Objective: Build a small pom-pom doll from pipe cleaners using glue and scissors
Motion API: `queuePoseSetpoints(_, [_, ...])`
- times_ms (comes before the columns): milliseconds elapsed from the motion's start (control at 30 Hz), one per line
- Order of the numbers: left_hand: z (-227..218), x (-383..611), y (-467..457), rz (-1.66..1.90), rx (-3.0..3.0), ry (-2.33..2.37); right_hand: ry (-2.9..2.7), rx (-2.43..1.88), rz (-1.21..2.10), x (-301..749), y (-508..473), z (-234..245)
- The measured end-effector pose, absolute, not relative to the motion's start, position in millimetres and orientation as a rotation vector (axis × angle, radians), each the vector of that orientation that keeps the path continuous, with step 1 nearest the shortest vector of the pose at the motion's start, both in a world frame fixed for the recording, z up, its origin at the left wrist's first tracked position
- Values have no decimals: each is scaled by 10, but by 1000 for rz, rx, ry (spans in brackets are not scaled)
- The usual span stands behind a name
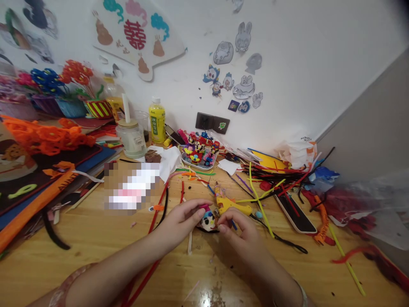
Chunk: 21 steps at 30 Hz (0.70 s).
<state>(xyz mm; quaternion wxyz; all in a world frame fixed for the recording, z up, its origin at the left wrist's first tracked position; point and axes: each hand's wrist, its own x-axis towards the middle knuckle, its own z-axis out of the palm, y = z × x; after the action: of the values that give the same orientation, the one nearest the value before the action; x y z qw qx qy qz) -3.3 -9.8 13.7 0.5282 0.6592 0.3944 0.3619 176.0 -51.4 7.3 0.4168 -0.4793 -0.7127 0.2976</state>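
A small fuzzy doll head (pixel 208 223) with a white face, dark eyes, a blue band and a pink top is between my hands, just above the table. My left hand (pixel 182 219) is closed on its upper left side, thumb and fingers at the pink top. Curled close to the doll's right side is my right hand (pixel 240 230), thumb and fingertips nearly together; whatever they pinch is too small to make out. A yellow glue gun (pixel 238 207) lies just behind my right hand. Part of a black strip shows under the doll head.
A tray (pixel 209 165) of small colourful dolls stands at the back. Pipe cleaners (pixel 260 204) lie scattered right, beside a phone (pixel 295 213). A glass jar (pixel 131 138) and a yellow bottle (pixel 157 120) stand back left. Orange fuzzy flowers (pixel 47 136) lie at far left.
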Motion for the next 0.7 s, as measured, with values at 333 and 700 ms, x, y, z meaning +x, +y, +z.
queuePoseSetpoints(333, [121, -10, -110, 928, 1492, 941, -1671, -1237, 772, 1744, -503, 14])
queuePoseSetpoints(700, [124, -3, -105, 936, 1495, 959, -1597, -1272, 778, 1714, -504, -8])
